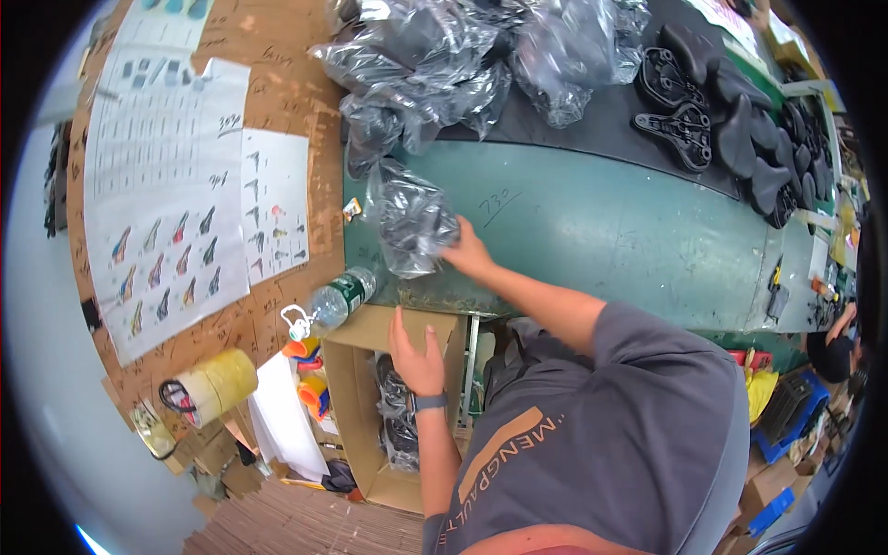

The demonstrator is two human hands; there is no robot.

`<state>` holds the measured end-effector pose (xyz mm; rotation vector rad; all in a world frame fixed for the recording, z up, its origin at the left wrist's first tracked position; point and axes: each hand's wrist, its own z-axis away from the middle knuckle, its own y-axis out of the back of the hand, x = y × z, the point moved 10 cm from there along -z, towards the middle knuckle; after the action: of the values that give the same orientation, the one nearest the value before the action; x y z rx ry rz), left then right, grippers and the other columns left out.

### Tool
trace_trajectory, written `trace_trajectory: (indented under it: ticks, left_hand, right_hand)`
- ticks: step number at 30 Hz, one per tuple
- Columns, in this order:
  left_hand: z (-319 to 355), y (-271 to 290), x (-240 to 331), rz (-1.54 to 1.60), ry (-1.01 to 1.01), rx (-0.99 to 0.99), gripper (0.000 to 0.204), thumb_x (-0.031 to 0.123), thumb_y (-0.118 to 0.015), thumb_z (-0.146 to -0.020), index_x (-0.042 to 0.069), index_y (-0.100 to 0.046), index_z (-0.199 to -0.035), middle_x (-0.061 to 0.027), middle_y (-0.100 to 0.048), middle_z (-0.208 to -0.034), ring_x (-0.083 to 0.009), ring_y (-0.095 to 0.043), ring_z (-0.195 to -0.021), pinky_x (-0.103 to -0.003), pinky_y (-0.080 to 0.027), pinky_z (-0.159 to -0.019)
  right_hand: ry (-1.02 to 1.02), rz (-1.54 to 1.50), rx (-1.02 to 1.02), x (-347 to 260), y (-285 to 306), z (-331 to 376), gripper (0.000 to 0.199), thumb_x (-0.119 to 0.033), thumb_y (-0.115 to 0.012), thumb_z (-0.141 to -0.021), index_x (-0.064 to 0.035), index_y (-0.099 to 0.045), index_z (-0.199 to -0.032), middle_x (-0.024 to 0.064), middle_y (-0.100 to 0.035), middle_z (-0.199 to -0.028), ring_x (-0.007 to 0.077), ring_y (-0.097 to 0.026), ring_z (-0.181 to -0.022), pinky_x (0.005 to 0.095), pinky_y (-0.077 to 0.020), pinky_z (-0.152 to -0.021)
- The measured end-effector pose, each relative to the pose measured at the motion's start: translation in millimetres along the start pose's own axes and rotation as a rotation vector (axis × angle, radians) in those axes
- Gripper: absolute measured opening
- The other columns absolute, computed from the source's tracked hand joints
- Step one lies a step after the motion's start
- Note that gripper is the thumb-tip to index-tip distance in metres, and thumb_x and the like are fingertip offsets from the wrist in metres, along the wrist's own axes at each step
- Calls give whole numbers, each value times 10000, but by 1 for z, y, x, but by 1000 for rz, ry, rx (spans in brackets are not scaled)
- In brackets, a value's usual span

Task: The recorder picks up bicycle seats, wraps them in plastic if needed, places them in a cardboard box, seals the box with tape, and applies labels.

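Observation:
My right hand (469, 250) grips the edge of a black bicycle saddle in a clear plastic bag (412, 222), near the green bench's front left corner. Its fingers are partly hidden behind the bag. My left hand (418, 359), with a dark band on the wrist, is held over the open cardboard box (350, 370). Its fingers are stretched out and it holds nothing. Down in the box lie bagged black saddles (400, 430), partly covered by my left arm. A pile of more bagged saddles (425, 65) sits at the back of the bench.
The green bench (573, 217) carries bare black saddles (680, 134) at the back right. A clear plastic bottle (342, 301) stands by its left corner. Printed sheets (166, 203) hang on a brown board at left, beside a yellow tape roll (211, 384). Another person (832, 351) is far right.

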<state>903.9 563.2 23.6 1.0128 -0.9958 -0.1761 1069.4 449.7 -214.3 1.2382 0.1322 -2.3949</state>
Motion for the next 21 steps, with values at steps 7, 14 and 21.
trace_trajectory:
  ticks: [7, 14, 21]
  left_hand:
    - [-106, -122, 55, -606, -591, -262, 812, -37, -648, -844, 81, -410, -1611, -222, -319, -1704, -419, -321, -1570, -561, -299, -1264]
    - [-160, -226, 53, -878, -801, -607, 950, 74, -705, -835, 192, -293, -1683, -163, -291, -1728, -322, -246, -1619, -684, -181, -1263]
    - [-136, -247, 68, -734, -652, -375, 542, 337, -847, -816, 126, -656, -1277, -106, -634, -1125, -297, -591, -1173, -522, -413, -1058]
  right_hand:
    - [222, 219, -422, -69, 188, 83, 564, -223, -790, -890, 2, -629, -1382, 136, -776, -1067, 289, -749, -1000, 421, -580, -962]
    - [551, 855, 795, -142, 416, 56, 1037, -330, -896, -798, -87, -341, -1639, 263, -352, -1646, 475, -266, -1564, 553, -272, -1273]
    - [665, 1159, 829, -138, 468, 48, 821, -193, -843, -806, -130, -499, -1549, 196, -397, -1632, 443, -331, -1534, 623, -253, -1264]
